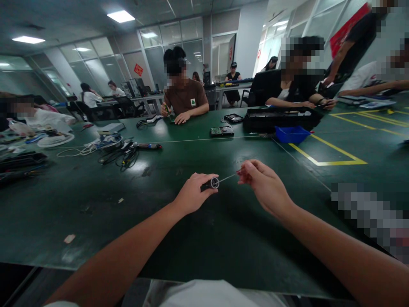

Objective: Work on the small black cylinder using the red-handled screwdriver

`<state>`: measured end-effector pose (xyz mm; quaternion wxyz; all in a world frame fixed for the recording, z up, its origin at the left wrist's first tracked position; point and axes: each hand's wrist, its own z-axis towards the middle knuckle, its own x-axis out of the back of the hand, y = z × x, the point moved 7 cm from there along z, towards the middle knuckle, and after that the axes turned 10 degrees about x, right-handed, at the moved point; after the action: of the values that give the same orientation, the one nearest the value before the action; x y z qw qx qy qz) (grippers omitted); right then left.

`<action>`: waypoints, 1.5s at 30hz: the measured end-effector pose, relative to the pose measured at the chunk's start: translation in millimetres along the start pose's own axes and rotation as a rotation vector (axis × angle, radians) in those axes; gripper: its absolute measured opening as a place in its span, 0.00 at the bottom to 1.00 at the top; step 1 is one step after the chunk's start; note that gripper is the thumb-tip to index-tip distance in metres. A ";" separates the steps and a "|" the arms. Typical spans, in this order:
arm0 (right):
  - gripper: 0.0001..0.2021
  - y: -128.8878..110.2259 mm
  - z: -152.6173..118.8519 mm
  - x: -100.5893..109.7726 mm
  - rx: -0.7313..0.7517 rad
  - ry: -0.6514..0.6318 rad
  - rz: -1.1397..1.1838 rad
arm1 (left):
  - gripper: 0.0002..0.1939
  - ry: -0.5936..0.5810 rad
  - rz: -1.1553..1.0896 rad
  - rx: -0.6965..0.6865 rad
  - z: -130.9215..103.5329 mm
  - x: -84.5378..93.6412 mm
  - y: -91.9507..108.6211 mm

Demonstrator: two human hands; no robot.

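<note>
Holding the dark cylinder (pixel 212 183) in the left hand (pixel 191 195), thumb and fingers pinching its sides, pale ringed end facing the camera. It's up over the near part of the counter (pixel 191 251), between the two hands. Right hand (pixel 263 187): fingertips bunched, pinching one end of a thin rod (pixel 227 178); the other end points at the cylinder's mouth. Can't tell if it's inside or just at the rim. Fingers hide the rod's grip end.

Handling, my read: cylinder looks light and rigid, smooth enough to roll in the fingers. Grip across the sides, behind the ring, mouth left free. Don't squeeze hard; whatever sits inside the ring may be delicate. Rod looks stiff lengthwise but slim, could bend under side load; pinch near the outer end, keep it in line with the mouth.

Farther off on the counter: circuit board (pixel 222 131), blue bin (pixel 292 134).
</note>
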<state>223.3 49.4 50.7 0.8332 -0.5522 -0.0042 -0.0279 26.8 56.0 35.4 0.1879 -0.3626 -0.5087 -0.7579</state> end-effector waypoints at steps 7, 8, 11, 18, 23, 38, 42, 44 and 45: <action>0.11 -14.3 -3.5 2.2 0.141 -0.017 -0.284 | 0.22 -0.002 -0.005 0.038 0.0 0.6 -1.4; 0.11 -18.3 -5.7 0.1 0.169 -0.032 -0.327 | 0.22 0.003 -0.006 0.039 0.0 0.8 -1.4; 0.09 -29.3 -11.2 -6.7 0.252 -0.091 -0.443 | 0.22 0.015 -0.012 0.031 0.2 1.2 -1.9; 0.07 -39.3 -16.9 -20.6 0.374 -0.278 -0.544 | 0.22 0.022 -0.023 0.005 0.6 0.4 -2.5; 0.09 -38.6 -16.2 -15.1 0.369 -0.203 -0.556 | 0.22 0.026 -0.024 0.028 1.4 2.2 -2.4; 0.07 -47.2 -19.8 -14.2 0.477 -0.183 -0.593 | 0.21 0.019 -0.021 -0.001 1.7 2.2 -2.7; 0.07 -46.9 -18.3 -12.9 0.466 -0.166 -0.609 | 0.21 0.017 -0.020 0.008 1.6 1.7 -3.2; 0.07 -47.7 -18.2 -12.9 0.471 -0.159 -0.612 | 0.22 0.018 -0.025 0.014 1.4 1.4 -3.8; 0.07 -48.1 -18.3 -12.8 0.473 -0.156 -0.617 | 0.22 0.019 -0.028 0.016 1.2 1.3 -3.9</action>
<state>207.7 14.4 87.3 0.8870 -0.3185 -0.2397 -0.2331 23.8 58.9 34.2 0.1850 -0.3464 -0.5182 -0.7598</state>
